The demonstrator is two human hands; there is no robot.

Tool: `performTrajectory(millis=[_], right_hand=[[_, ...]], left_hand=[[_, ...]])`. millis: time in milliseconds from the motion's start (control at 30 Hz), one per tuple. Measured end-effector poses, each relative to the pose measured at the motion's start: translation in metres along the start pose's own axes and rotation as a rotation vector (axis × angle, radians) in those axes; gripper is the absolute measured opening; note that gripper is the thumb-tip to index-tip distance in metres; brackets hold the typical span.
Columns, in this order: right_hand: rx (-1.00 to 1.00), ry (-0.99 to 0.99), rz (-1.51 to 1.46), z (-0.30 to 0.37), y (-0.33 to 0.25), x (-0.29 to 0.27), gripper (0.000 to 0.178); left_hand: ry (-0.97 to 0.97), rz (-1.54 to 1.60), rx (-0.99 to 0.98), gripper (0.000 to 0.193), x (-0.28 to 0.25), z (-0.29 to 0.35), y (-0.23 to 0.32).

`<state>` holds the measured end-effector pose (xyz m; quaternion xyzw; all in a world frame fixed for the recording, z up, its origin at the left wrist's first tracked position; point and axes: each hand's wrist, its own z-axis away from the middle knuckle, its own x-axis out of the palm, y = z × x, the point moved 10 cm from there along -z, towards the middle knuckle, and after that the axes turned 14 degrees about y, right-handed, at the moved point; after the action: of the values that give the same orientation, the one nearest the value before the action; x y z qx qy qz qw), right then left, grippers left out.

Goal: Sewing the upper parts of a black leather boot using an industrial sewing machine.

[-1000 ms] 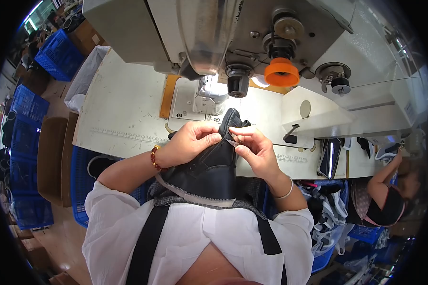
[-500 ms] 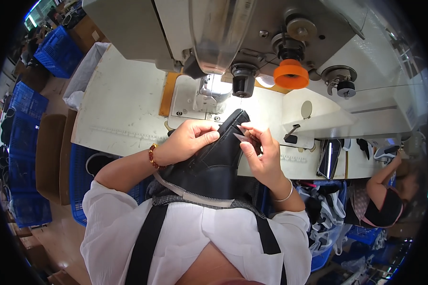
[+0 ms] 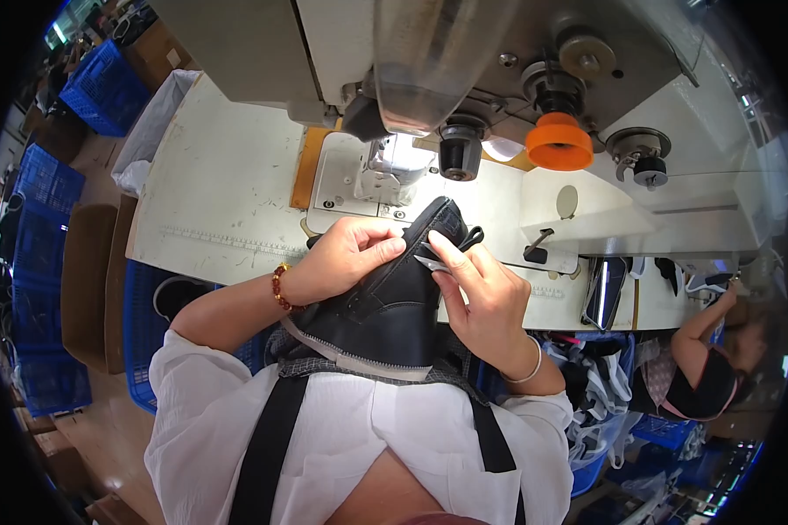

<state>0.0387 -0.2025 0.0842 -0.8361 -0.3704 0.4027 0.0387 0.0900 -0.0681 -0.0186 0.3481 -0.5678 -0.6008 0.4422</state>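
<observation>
A black boot upper (image 3: 381, 325) rises from my lap toward the sewing machine, its narrow end slanting up to the right. The fingers and thumb of my left hand (image 3: 346, 262) pinch its left side, below a stitched seam. My right hand (image 3: 486, 293) is closed around what look like small thread snips (image 3: 431, 262); their pale pointed blades lie by the upper and a black loop sticks out above the knuckles. My right index fingertip presses on the upper beside the seam. The snips' grip is mostly hidden in my palm.
A sewing machine (image 3: 324, 52) with an orange knob (image 3: 559, 142) overhangs the white table (image 3: 228, 188). Blue baskets (image 3: 105, 87) are stacked at the left. A bin of shoe parts (image 3: 600, 376) stands at the right, near another person's arm (image 3: 705, 328).
My right hand has turned and its index finger now reaches onto the upper. The black loop has come into sight. My left hand keeps its hold; the machine sits slightly further right in view.
</observation>
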Motion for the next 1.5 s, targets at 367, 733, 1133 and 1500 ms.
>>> performTrajectory(millis=[367, 733, 1133, 1500], right_hand=[[-0.046, -0.065, 0.113, -0.008, -0.009, -0.001, 0.046], [-0.020, 0.047, -0.042, 0.008, 0.001, 0.021, 0.045], [0.235, 0.086, -0.473, 0.004, 0.024, 0.017, 0.036], [0.078, 0.050, -0.163, -0.012, -0.005, 0.032, 0.025]], left_hand=[[0.002, 0.020, -0.018, 0.024, 0.000, 0.001, 0.003], [0.021, 0.081, -0.010, 0.020, -0.001, 0.000, -0.003], [0.020, 0.029, -0.057, 0.022, 0.000, 0.004, 0.005], [0.031, -0.003, -0.031, 0.019, -0.002, 0.002, 0.003]])
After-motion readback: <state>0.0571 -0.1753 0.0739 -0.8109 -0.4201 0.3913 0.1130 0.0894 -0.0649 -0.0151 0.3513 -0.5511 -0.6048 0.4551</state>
